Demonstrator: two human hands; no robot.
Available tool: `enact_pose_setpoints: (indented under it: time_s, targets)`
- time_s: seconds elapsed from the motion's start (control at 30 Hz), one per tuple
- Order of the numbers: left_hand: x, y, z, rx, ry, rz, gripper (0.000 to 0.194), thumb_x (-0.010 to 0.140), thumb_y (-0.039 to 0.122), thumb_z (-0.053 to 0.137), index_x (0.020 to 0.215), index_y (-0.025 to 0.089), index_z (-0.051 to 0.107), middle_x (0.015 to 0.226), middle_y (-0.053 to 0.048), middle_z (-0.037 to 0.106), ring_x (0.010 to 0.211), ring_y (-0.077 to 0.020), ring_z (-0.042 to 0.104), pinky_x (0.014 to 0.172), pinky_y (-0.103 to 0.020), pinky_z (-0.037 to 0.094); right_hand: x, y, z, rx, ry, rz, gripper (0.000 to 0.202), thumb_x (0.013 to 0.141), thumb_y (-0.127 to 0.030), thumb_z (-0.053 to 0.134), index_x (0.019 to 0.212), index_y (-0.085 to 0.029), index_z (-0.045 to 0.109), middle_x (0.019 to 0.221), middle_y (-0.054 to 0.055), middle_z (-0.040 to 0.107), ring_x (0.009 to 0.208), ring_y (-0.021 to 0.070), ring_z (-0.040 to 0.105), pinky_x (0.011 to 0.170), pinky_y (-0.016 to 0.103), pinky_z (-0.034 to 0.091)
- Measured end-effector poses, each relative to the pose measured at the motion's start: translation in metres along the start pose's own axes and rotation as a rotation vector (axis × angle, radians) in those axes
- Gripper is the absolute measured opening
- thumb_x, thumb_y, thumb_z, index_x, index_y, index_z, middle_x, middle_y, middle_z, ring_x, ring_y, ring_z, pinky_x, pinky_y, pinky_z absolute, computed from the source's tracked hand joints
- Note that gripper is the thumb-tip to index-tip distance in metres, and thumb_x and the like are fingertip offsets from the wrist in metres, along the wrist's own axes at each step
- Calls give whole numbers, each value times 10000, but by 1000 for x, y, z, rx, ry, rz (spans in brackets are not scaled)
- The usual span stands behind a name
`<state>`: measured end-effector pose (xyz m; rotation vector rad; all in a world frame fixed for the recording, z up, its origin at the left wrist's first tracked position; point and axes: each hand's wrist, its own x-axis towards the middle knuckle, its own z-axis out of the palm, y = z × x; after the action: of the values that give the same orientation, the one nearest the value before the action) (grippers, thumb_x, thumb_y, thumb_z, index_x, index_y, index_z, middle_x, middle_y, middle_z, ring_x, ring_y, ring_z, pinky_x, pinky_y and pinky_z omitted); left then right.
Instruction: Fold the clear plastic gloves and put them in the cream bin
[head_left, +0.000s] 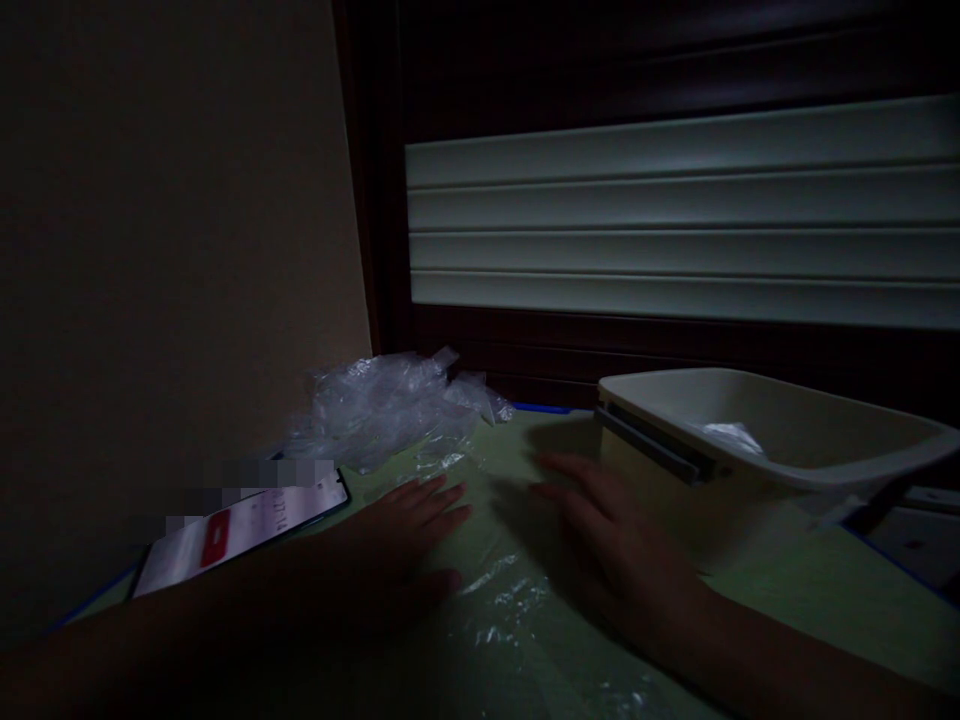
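My left hand (409, 540) reaches over the green tabletop with its fingers spread, holding nothing that I can see. My right hand (619, 540) is also open, fingers stretched to the left, close in front of a cream plastic bin (780, 480). Between and below the hands lies a clear plastic bag or film (510, 600), flat and shiny; its outline is hard to make out in the dim light. Whether either palm touches it is hidden. Beyond my left hand sits a crumpled heap of clear plastic bags (382, 405).
A lit phone (247, 535) lies beside my left forearm. Some clear plastic (727, 437) shows inside the bin, which has a grey handle (656, 445) on its side. A wall (187, 250) rises at left, and a dark wooden panel with pale slats (675, 220) stands behind.
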<state>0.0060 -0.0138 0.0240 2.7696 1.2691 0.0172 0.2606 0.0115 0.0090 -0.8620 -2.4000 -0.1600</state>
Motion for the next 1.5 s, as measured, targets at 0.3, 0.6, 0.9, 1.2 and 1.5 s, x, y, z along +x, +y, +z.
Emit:
enact_pose_setpoints:
  time_s: [0.3, 0.6, 0.9, 1.2, 1.5]
  targets:
    - [2, -3, 5, -1, 4, -17, 616, 921, 505, 323, 1400, 120, 276, 1469, -151, 197, 1346, -331, 158, 1073, -525, 210, 1, -6, 5, 100, -454, 204, 641, 910, -503, 294, 1385, -74, 332, 1462, 171, 243, 1332, 286, 250, 1069, 458, 259]
    - [2, -4, 10, -33, 28, -55, 658, 922, 523, 308, 1426, 114, 193, 1486, -174, 54, 1350, -353, 106, 1067, -527, 218, -2, -4, 7, 38, -496, 289, 682, 918, -542, 204, 1395, -61, 289, 1453, 197, 220, 1341, 298, 199, 1065, 493, 238]
    - [1, -2, 8, -32, 14, -42, 668, 893, 577, 324, 1396, 137, 298, 1471, -151, 193, 1341, -333, 187, 1076, -525, 199, 4, -4, 3, 25, -216, 307, 521, 939, -383, 226, 1338, -112, 423, 1445, 153, 310, 1292, 275, 343, 1037, 459, 322]
    - [4, 1, 6, -14, -1, -27, 675, 902, 548, 320, 1393, 86, 289, 1458, -194, 196, 1335, -358, 179, 1054, -546, 217, -4, -23, -5, 223, -492, 137, 610, 907, -474, 337, 1409, -130, 289, 1487, 142, 162, 1355, 294, 155, 1076, 498, 211]
    - [4, 1, 9, 13, -25, -90, 729, 882, 610, 296, 1414, 114, 245, 1473, -187, 130, 1346, -355, 124, 1064, -550, 181, -1, -16, -12, 227, -630, 150, 649, 889, -541, 337, 1415, -171, 249, 1477, 131, 135, 1353, 303, 124, 1071, 526, 182]
